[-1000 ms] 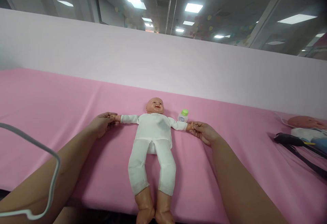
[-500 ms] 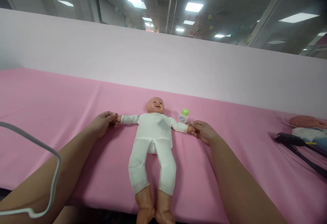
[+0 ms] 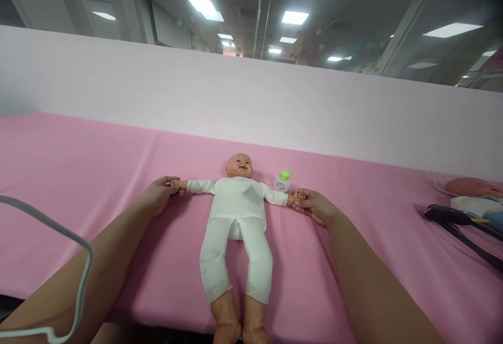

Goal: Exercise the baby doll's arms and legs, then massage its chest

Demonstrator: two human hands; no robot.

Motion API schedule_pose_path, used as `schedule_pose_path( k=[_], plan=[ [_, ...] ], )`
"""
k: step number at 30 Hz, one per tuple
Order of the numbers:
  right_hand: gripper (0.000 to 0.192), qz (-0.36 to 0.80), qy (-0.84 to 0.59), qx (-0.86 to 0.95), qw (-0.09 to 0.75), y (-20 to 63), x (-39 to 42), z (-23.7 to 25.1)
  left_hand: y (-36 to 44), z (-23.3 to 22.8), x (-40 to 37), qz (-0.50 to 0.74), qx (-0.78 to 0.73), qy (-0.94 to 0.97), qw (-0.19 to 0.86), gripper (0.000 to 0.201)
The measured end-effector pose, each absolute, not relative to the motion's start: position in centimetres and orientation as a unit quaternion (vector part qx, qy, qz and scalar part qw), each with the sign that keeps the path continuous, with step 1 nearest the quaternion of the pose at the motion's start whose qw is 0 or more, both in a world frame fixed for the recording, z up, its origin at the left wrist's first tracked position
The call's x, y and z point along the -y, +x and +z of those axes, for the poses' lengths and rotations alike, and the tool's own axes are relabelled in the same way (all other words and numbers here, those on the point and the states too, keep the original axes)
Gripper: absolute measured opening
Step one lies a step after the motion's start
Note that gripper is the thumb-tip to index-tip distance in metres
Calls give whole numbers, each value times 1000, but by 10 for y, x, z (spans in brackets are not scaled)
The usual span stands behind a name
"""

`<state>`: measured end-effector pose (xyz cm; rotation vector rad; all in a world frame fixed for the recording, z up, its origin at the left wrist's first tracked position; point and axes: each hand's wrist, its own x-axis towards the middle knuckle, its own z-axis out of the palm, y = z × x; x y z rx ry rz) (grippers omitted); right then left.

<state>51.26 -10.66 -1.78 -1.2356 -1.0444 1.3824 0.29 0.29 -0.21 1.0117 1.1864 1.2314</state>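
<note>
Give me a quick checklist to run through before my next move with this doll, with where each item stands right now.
1. Left hand holds the doll's hand: ok, fingers closed on it.
2. Right hand holds its other hand: ok.
3. Doll flat on its back on the pink sheet, arms spread: ok.
4. Small bottle clear of the doll's sleeve: not ok, upright right beside it.
5. Doll's feet fully on the sheet: cannot tell, at the frame's bottom edge.
</note>
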Motion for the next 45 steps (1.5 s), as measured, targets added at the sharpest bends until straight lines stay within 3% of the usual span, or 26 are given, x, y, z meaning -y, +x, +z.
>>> schedule_pose_path(
  k=[5,14,22,25,29,34,45],
  plan=[
    [30,540,-535,428,489,510,108,-15,1,-3,-1,509,-505,462,522,38],
    [43,480,-554,387,559,517,113,0,-2,5,0,534,-506,464,493,45],
    [65,221,-580,491,611,455,119,48,47,38,42,528,-497,637,260,46],
    [49,110,-585,560,576,408,129,53,77,40,62,501,-437,725,181,45],
    [30,17,-513,729,452,361,135,41,101,31,77,437,-348,825,87,25],
    [29,24,-445,831,332,343,137,29,107,20,79,396,-247,884,19,22],
    [26,52,-480,837,257,342,138,34,104,16,78,375,-272,885,54,28]
  ],
)
